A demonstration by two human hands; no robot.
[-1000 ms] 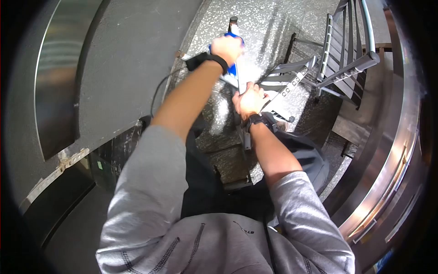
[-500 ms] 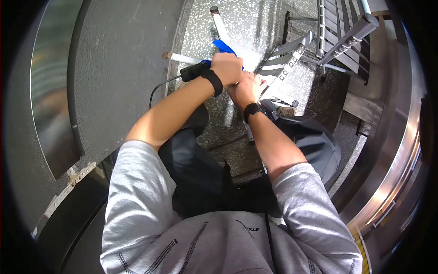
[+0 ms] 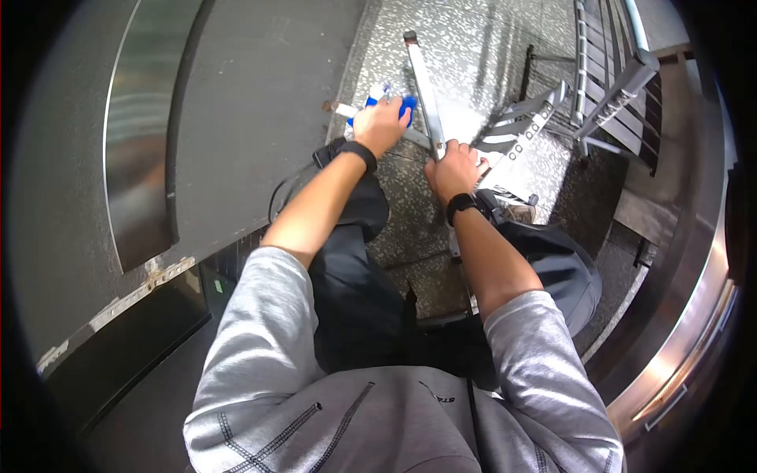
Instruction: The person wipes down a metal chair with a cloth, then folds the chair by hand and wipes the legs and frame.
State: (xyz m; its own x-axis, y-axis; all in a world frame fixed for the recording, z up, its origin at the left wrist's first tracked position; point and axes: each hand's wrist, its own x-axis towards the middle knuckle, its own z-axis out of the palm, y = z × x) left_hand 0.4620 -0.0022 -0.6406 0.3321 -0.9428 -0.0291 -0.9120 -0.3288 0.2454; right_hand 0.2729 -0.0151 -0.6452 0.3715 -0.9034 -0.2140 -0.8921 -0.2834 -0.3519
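A metal chair lies tipped over in front of me, its slatted part (image 3: 505, 134) to the right and a light metal leg (image 3: 424, 91) pointing up the view. My left hand (image 3: 380, 126) is closed on a blue cloth (image 3: 407, 110), over another leg of the chair. White patches show beside the blue near the fingers. My right hand (image 3: 456, 169) grips the chair frame at the lower end of the upright leg. Its fingertips are partly hidden behind the hand and the frame.
Another slatted metal chair (image 3: 611, 87) stands at the upper right. A grey panel (image 3: 260, 102) fills the left side, with a shiny strip (image 3: 146, 150) in it. Speckled floor (image 3: 481, 39) lies beneath the chairs. A metal edge (image 3: 670, 292) curves along the right.
My left hand has moved left, away from my right hand, with the blue cloth. More of the upright leg shows between them. The whole view has shifted a little.
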